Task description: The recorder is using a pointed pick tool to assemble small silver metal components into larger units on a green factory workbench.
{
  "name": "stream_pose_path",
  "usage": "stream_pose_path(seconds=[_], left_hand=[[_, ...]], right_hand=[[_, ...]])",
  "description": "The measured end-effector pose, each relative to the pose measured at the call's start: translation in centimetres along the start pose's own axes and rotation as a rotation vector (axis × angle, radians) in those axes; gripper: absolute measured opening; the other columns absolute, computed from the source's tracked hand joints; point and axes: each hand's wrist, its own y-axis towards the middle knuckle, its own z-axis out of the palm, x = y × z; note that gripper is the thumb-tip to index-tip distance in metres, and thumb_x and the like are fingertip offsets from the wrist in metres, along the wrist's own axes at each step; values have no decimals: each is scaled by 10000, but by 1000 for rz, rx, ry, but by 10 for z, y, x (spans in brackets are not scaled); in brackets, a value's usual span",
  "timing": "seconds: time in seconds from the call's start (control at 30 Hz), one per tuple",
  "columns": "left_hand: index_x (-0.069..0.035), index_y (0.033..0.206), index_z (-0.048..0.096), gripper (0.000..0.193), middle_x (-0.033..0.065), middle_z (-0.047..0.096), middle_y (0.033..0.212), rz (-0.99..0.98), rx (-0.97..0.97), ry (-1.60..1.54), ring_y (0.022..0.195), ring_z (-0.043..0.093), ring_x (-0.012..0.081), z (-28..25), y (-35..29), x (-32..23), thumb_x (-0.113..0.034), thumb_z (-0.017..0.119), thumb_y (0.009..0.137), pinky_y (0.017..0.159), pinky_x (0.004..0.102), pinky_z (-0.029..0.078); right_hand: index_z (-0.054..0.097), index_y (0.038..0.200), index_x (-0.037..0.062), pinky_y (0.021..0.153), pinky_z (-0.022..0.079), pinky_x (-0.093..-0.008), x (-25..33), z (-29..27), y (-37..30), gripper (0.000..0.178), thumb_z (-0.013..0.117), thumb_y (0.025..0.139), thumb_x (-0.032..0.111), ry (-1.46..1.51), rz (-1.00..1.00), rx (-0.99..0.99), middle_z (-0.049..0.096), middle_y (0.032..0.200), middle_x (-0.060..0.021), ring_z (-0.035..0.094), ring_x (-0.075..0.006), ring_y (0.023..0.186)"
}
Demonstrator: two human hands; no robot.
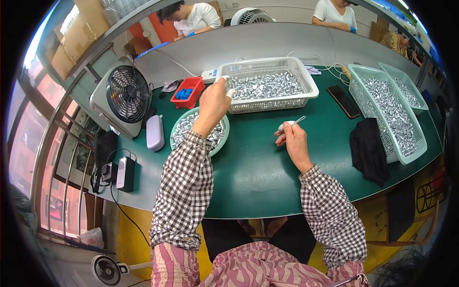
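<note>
My left hand [214, 106] reaches over the round pale-green bowl [226, 138] to the left end of the white basket [267, 104]. White coverings wrap its thumb and a fingertip, which stand apart with nothing visible between them. Small silver metal parts [267, 86] fill the basket, and similar ones lie in the bowl. Above the green table, my right hand [295, 146] is closed around a thin metal tool with a looped end [300, 119]. The tool's fine tip points left, and a white covering shows on one finger.
A red bin [195, 99] with blue pieces stands behind the bowl. Left are a box fan [103, 103], a lilac case [155, 133] and a small black-and-white box [125, 174]. Right are a phone [343, 102], black cloth [368, 150] and green baskets [420, 150] of parts. People sit beyond the partition.
</note>
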Motion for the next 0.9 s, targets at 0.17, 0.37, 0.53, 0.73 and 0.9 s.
stream_pose_path(seconds=[0.17, 0.37, 0.53, 0.73, 0.9], left_hand=[[2, 866, 613, 183, 178, 612, 786, -66, 279, -22, 769, 577, 341, -47, -33, 12, -138, 629, 750, 684, 431, 436], [-1, 875, 625, 202, 191, 607, 778, -31, 427, 129, 786, 571, 321, -50, -73, 32, -136, 653, 728, 693, 399, 440], [-19, 813, 628, 138, 150, 599, 742, 97, 374, 269, 800, 555, 316, -30, -82, 38, -92, 642, 697, 715, 405, 438], [-26, 751, 599, 85, 142, 591, 741, 235, 359, 432, 774, 550, 297, -19, -81, 34, -27, 596, 666, 692, 397, 429], [-29, 725, 567, 79, 150, 583, 721, 299, 252, 506, 737, 545, 294, -15, -87, 31, 1, 570, 652, 669, 387, 420]], right_hand=[[516, 810, -35, 491, 488, -233, 2, 1, -5, 305, 397, 954, 206, -18, -4, 42, 610, 726, -101, 578, -114, 543], [517, 814, -35, 491, 489, -234, 3, 4, -8, 297, 401, 951, 201, -27, -19, 87, 611, 731, -103, 579, -115, 545], [517, 818, -36, 490, 489, -235, 3, 3, -7, 292, 404, 950, 199, -34, -7, 68, 611, 731, -103, 579, -115, 545], [519, 818, -35, 490, 487, -235, 5, 5, -8, 286, 408, 949, 194, -14, 17, 64, 610, 730, -101, 578, -113, 544], [521, 815, -35, 490, 487, -235, 4, 4, -8, 288, 409, 948, 195, -16, 11, 62, 610, 730, -98, 577, -113, 543]])
